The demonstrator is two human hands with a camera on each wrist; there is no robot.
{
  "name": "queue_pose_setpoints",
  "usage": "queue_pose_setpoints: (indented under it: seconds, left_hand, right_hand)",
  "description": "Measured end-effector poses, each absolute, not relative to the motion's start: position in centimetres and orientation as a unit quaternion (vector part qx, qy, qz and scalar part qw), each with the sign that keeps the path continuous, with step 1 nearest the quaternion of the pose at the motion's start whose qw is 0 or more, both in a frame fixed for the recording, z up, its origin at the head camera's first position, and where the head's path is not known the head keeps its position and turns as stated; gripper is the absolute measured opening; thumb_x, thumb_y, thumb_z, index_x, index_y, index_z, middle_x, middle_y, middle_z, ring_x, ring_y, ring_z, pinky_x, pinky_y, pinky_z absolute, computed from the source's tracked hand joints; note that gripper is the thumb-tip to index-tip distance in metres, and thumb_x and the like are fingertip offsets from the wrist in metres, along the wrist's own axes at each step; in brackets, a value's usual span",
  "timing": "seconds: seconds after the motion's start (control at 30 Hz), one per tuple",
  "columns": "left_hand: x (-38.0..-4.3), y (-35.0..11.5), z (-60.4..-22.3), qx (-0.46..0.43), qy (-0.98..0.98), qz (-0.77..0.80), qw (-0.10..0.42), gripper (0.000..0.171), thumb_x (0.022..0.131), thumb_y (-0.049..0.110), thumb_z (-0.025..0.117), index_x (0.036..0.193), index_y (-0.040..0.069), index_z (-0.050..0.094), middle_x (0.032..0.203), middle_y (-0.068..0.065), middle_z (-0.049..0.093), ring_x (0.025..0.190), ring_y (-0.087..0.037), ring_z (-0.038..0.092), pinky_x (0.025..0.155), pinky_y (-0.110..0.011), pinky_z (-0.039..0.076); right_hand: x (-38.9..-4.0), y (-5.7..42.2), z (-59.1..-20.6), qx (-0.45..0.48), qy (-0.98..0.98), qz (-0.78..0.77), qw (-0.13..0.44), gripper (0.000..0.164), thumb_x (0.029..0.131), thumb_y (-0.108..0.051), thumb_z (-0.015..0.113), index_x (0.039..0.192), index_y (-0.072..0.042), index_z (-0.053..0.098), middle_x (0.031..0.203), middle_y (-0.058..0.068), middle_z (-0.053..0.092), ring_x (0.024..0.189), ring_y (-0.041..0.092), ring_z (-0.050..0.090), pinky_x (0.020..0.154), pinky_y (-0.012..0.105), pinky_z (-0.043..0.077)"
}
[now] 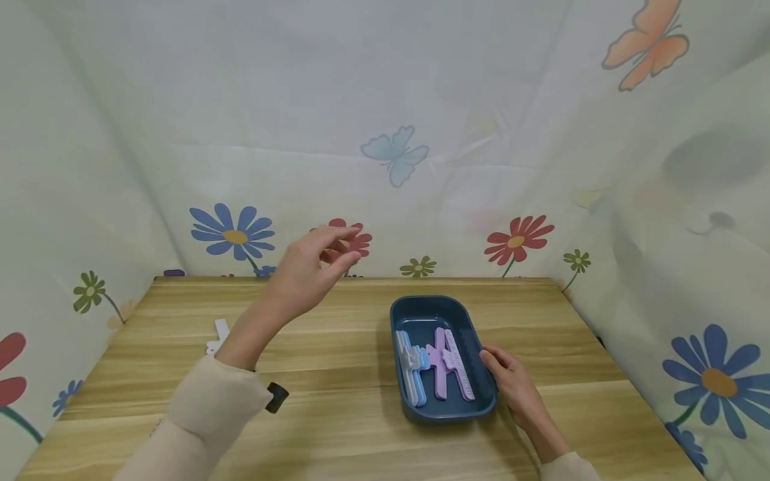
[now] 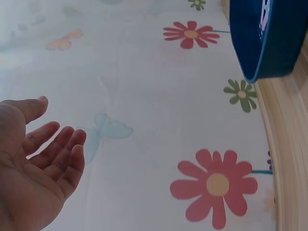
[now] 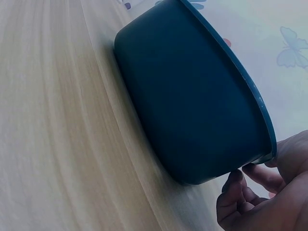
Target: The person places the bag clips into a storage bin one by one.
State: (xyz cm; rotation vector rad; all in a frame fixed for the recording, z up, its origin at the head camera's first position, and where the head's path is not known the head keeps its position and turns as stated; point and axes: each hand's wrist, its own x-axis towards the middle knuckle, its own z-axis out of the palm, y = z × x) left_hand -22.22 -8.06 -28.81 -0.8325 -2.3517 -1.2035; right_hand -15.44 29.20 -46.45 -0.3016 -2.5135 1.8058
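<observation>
A dark blue plastic bin stands on the table, right of centre. My right hand grips its right rim; in the right wrist view, thumb and curled fingers pinch the edge. Inside the bin lie a grey bag clip and a blue bag clip along the left wall, with purple clip pieces beside them, one marked like a ruler. My left hand is raised over the table's back, fingers loosely bent, holding nothing. A white clip lies on the table, partly hidden by my left forearm.
The wooden table ends at a pale cloth backdrop printed with flowers and butterflies, which also hangs at both sides. A black strap end sticks out from my left sleeve.
</observation>
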Motion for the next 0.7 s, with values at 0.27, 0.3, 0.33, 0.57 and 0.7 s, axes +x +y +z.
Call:
queue_pose_setpoints:
  seconds: [0.27, 0.3, 0.33, 0.57, 0.7]
  left_hand:
    - [-22.0, -11.3, -29.3, -0.273, -0.845, -0.417, 0.193, 0.041, 0.101, 0.011, 0.069, 0.14, 0.002, 0.062, 0.129, -0.014, 0.067, 0.109, -0.028, 0.066, 0.088, -0.047, 0.057]
    - [-21.9, -11.6, -29.3, -0.27, -0.847, -0.414, 0.194, 0.041, 0.101, 0.012, 0.069, 0.14, 0.003, 0.062, 0.129, -0.013, 0.067, 0.109, -0.028, 0.066, 0.088, -0.047, 0.057]
    - [-21.9, -11.9, -29.3, -0.267, -0.849, -0.412, 0.195, 0.041, 0.101, 0.013, 0.069, 0.14, 0.004, 0.062, 0.129, -0.013, 0.066, 0.109, -0.027, 0.066, 0.087, -0.047, 0.058]
    - [-21.1, -14.8, -29.6, -0.251, -0.859, -0.39, 0.216, 0.042, 0.101, 0.012, 0.068, 0.142, 0.004, 0.061, 0.128, -0.012, 0.067, 0.108, -0.025, 0.065, 0.086, -0.025, 0.053]
    - [-20.5, -16.8, -29.9, -0.234, -0.863, -0.387, 0.224, 0.043, 0.102, 0.013, 0.067, 0.143, 0.004, 0.06, 0.128, -0.013, 0.067, 0.107, -0.024, 0.065, 0.083, -0.009, 0.044]
  right_hand:
    - [-15.4, 29.2, -46.5, -0.101, -0.803, 0.588, 0.015, 0.048, 0.109, -0.025, 0.056, 0.145, 0.006, 0.054, 0.142, 0.024, 0.057, 0.121, 0.028, 0.057, 0.088, 0.026, 0.051]
    - [-15.4, 29.2, -46.4, -0.101, -0.802, 0.589, 0.014, 0.047, 0.109, -0.025, 0.056, 0.145, 0.006, 0.054, 0.142, 0.024, 0.057, 0.12, 0.027, 0.057, 0.088, 0.026, 0.052]
    - [-15.4, 29.2, -46.4, -0.102, -0.801, 0.59, 0.013, 0.048, 0.109, -0.025, 0.056, 0.145, 0.006, 0.053, 0.141, 0.024, 0.057, 0.119, 0.027, 0.057, 0.087, 0.026, 0.052]
    - [-15.3, 29.1, -46.3, -0.105, -0.801, 0.589, 0.011, 0.046, 0.109, -0.024, 0.055, 0.145, 0.005, 0.054, 0.142, 0.024, 0.058, 0.119, 0.027, 0.058, 0.087, 0.026, 0.052]
    - [-15.4, 29.1, -46.3, -0.105, -0.801, 0.589, 0.01, 0.047, 0.109, -0.024, 0.055, 0.145, 0.006, 0.053, 0.143, 0.024, 0.057, 0.12, 0.028, 0.057, 0.087, 0.026, 0.052]
